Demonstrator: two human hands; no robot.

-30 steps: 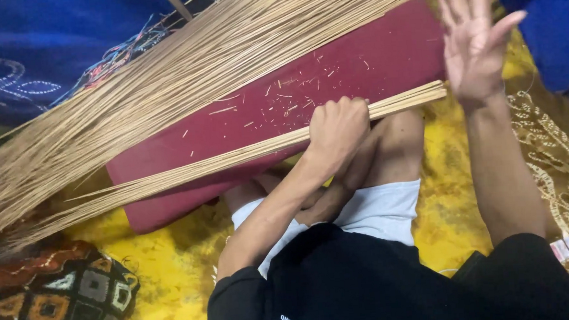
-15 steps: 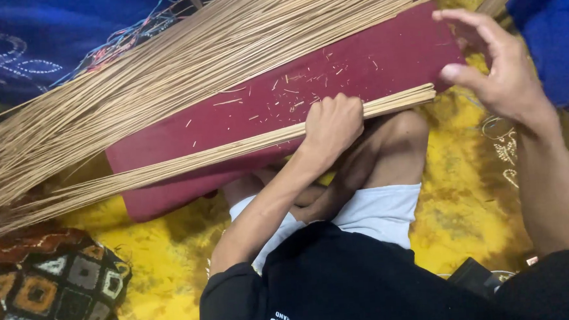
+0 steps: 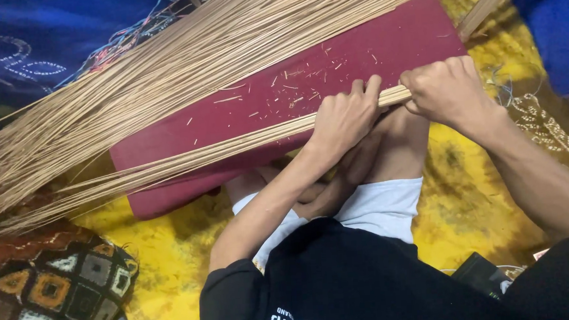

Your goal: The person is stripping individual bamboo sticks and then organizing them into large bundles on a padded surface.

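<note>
Head view, looking down over the person's lap: the left hand is closed over a thin bundle of sticks, fingers curled across it and pressing it against the near edge of a dark red board. Just to its right, the right hand is clenched around the cut end of the same bundle, the two hands almost touching. The bundle runs from the hands out to the left, along the near edge of the board and past its left end, where the sticks fan apart. On the far side of the board lies a much larger heap of pale sticks, slanting from the far right down to the near left and covering the board's far edge. Small splinters dot the red surface between heap and bundle. The board rests across the person's bare knees on a yellow patterned cloth. A patchwork cushion lies at the near left, and blue fabric at the far left.
</note>
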